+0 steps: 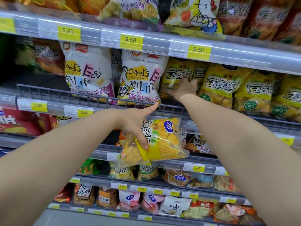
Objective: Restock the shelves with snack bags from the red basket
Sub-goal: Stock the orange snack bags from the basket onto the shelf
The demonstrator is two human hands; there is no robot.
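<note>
Your left hand point(135, 126) has the yellow chip bag point(164, 142) out in front of the shelves, below the wire rail point(65, 97) of the middle shelf. Fingers curl over the bag's front face and the thumb sticks out and up toward the rail. The bag lies on its side, its long axis tilted from lower left to upper right. The end with the blue oval logo point(168, 126) points up and right, and the printed characters run sideways.

Your right hand point(183, 88) is well apart from the left, up on the middle shelf and in among the row of yellow snack bags point(218, 88). Its thumb is spread left across the leftmost yellow bag point(174, 74) and its fingertips are tucked in between packs, so whether it grips or just pushes can't be told. Just left of that hand stand the white "Powers Easy Life" bags point(140, 79), upright against the rail. A yellow 5.50 price tag point(198, 50) sits on the shelf edge above.
</note>
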